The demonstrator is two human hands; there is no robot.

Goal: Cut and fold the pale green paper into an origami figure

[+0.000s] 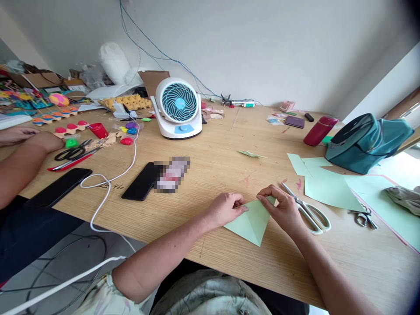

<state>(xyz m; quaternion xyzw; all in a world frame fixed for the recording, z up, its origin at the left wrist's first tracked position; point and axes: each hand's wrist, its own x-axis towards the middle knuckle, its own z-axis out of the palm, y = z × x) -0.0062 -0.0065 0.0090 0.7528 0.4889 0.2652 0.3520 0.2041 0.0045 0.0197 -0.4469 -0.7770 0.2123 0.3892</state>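
Note:
A creased piece of pale green paper (251, 225) lies at the table's near edge, between my two hands. My left hand (228, 209) is closed on its left edge, thumb and fingers together. At the top right corner my right hand (278, 204) pinches the same paper between thumb and fingertips. Just right of my right hand rests a pair of white-handled scissors (315, 216), blades pointing away from me. Larger pale green sheets (331, 190) are spread further right. A small folded green paper piece (251, 154) sits beyond my hands.
A white fan (180, 107) stands at the back. Dark phones (139, 181) and a white cable (133, 159) lie left. Another person's arm (26, 153) rests by black scissors (74, 151). A red bottle (320, 130) and a teal bag (361, 142) stand right.

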